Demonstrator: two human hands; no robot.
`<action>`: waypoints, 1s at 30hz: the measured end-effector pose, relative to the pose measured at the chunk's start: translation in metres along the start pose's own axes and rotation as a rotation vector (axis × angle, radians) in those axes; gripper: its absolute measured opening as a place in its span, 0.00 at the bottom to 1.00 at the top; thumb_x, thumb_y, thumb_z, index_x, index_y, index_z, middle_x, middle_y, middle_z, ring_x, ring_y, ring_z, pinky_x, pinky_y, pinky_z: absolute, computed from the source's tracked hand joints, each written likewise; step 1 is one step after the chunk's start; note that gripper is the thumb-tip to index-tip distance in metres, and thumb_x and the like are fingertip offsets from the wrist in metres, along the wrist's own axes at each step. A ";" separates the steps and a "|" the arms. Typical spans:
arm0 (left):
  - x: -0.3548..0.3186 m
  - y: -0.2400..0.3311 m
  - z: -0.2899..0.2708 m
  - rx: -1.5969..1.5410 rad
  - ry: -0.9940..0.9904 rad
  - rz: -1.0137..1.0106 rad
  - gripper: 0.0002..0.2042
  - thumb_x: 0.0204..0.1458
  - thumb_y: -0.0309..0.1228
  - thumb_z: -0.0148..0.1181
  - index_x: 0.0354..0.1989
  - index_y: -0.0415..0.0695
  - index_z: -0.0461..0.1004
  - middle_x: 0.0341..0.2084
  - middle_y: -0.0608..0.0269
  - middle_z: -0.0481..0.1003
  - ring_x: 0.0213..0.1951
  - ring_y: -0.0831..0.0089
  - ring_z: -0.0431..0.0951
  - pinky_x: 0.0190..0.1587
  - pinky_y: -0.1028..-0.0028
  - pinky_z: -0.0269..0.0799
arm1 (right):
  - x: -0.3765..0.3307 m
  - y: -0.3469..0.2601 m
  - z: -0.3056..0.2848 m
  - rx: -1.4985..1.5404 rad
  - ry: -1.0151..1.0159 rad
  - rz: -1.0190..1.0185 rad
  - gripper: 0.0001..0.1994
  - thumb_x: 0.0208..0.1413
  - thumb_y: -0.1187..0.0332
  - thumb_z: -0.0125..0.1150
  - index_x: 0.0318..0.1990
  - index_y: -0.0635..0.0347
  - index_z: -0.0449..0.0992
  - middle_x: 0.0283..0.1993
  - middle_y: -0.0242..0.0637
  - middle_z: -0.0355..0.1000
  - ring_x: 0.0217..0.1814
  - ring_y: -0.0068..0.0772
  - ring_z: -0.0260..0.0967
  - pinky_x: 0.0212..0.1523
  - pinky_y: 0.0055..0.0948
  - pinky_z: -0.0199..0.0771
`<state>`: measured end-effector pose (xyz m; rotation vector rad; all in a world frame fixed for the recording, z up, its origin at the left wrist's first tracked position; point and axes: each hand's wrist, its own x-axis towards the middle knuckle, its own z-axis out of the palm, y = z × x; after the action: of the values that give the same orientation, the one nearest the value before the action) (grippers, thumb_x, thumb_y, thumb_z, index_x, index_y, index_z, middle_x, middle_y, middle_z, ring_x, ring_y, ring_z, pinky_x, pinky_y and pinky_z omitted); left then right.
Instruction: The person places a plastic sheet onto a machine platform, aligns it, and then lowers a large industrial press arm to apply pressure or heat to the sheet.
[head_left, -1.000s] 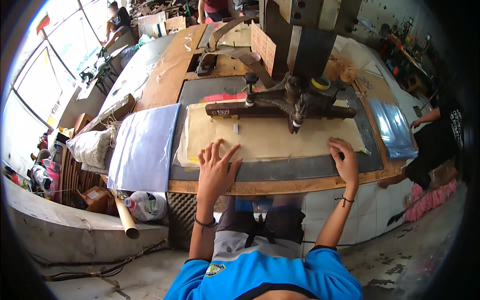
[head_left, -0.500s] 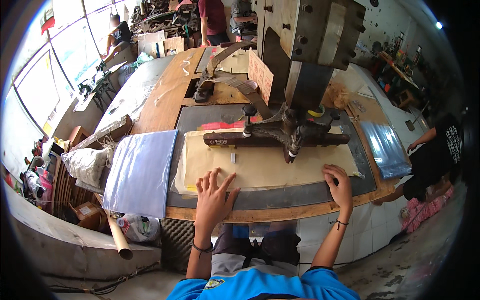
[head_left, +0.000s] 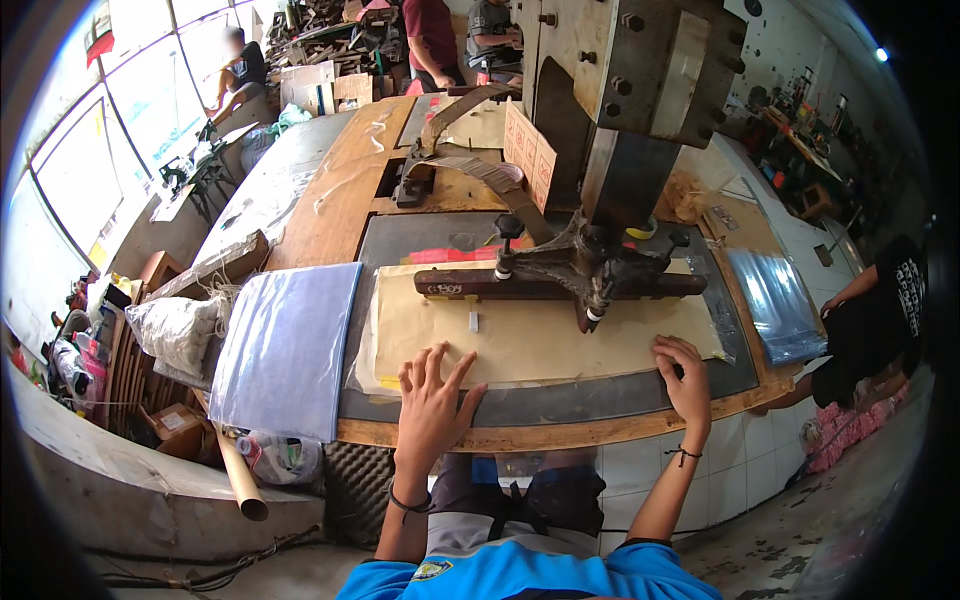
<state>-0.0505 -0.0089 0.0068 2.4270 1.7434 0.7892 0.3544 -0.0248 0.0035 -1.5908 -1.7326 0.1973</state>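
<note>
A cream sheet (head_left: 540, 345) lies on the dark board in front of me, with clear plastic showing at its edges. My left hand (head_left: 432, 402) is open, fingers spread, with its fingertips at the near left edge of the sheet. At the near right, my right hand (head_left: 686, 382) rests its fingertips on the sheet, fingers loosely curved and thumb apart; nothing shows in it. A dark metal bar (head_left: 460, 284) lies across the far part of the sheet, below the press's clamp arms (head_left: 575, 250). One small whitish piece (head_left: 474, 321) sits on the sheet near the bar.
Clear plastic sheets (head_left: 285, 345) are stacked left of the board, and bluish plastic sheets (head_left: 775, 305) at the right. The press column (head_left: 632, 180) rises over the board. A wooden rim (head_left: 540, 434) edges the table towards me. A person in black (head_left: 875, 310) is at the right.
The whole view has shifted slightly. Both my hands stay at the sheet's near edge with almost no change. At the back, a person in maroon has brought a forearm forward.
</note>
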 end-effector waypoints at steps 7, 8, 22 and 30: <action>-0.026 0.003 -0.009 -0.071 0.009 0.006 0.23 0.61 0.44 0.62 0.63 0.51 0.75 0.65 0.52 0.68 0.68 0.51 0.65 0.73 0.48 0.51 | -0.017 -0.005 -0.006 0.006 0.020 0.036 0.12 0.67 0.62 0.62 0.47 0.61 0.83 0.56 0.41 0.80 0.65 0.47 0.71 0.66 0.43 0.68; -0.022 0.004 -0.010 -0.084 0.006 -0.003 0.23 0.61 0.44 0.62 0.63 0.51 0.75 0.65 0.52 0.68 0.68 0.51 0.64 0.72 0.48 0.51 | -0.016 -0.004 -0.006 0.007 0.024 0.034 0.12 0.68 0.62 0.62 0.47 0.61 0.83 0.56 0.40 0.80 0.65 0.47 0.71 0.66 0.43 0.68; -0.009 0.006 -0.011 -0.088 -0.023 -0.028 0.22 0.57 0.42 0.66 0.60 0.52 0.78 0.60 0.55 0.70 0.66 0.53 0.65 0.70 0.49 0.50 | -0.013 -0.008 -0.005 0.004 0.055 0.093 0.12 0.67 0.63 0.62 0.46 0.62 0.83 0.54 0.39 0.82 0.62 0.46 0.74 0.65 0.42 0.69; -0.009 0.004 -0.013 -0.092 -0.025 -0.042 0.23 0.57 0.43 0.66 0.60 0.50 0.78 0.59 0.56 0.70 0.65 0.53 0.66 0.70 0.50 0.50 | -0.013 -0.002 -0.003 0.064 0.078 0.114 0.12 0.68 0.62 0.61 0.46 0.62 0.82 0.51 0.39 0.82 0.60 0.43 0.75 0.63 0.40 0.71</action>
<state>-0.0547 -0.0220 0.0158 2.3236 1.7039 0.8114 0.3539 -0.0384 0.0014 -1.6300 -1.5632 0.2411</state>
